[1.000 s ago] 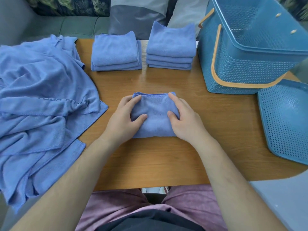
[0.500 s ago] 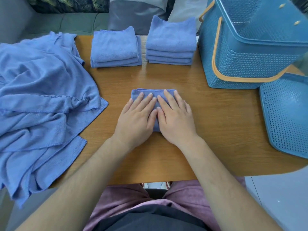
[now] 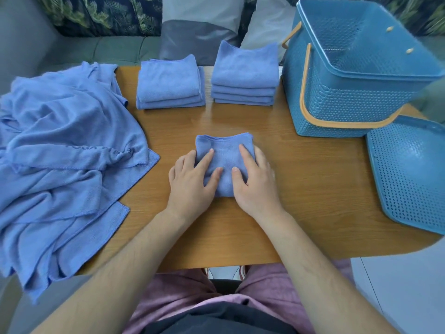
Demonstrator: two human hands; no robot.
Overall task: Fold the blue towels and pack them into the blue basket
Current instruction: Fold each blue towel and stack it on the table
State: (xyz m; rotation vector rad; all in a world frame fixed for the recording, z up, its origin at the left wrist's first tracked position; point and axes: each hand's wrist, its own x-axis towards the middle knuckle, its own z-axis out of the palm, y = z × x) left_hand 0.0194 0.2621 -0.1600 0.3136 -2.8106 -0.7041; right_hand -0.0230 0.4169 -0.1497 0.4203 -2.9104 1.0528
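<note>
Wood table (image 3: 313,189) fronts a grey sofa (image 3: 96,51), blue basket (image 3: 337,104) at the table's far right corner. My left hand (image 3: 190,184) and right hand (image 3: 255,186) clasp the folded towel (image 3: 224,150) mid-table, fingers apparently curled round it.

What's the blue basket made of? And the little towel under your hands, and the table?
The basket looks like hard plastic, slightly glossy, with rows of small moulded holes. The towel is soft fuzzy cloth, probably microfibre, matte with a fine nap. The table has a wood-look top, smooth with grain lines; real wood or laminate, I cannot tell.
</note>
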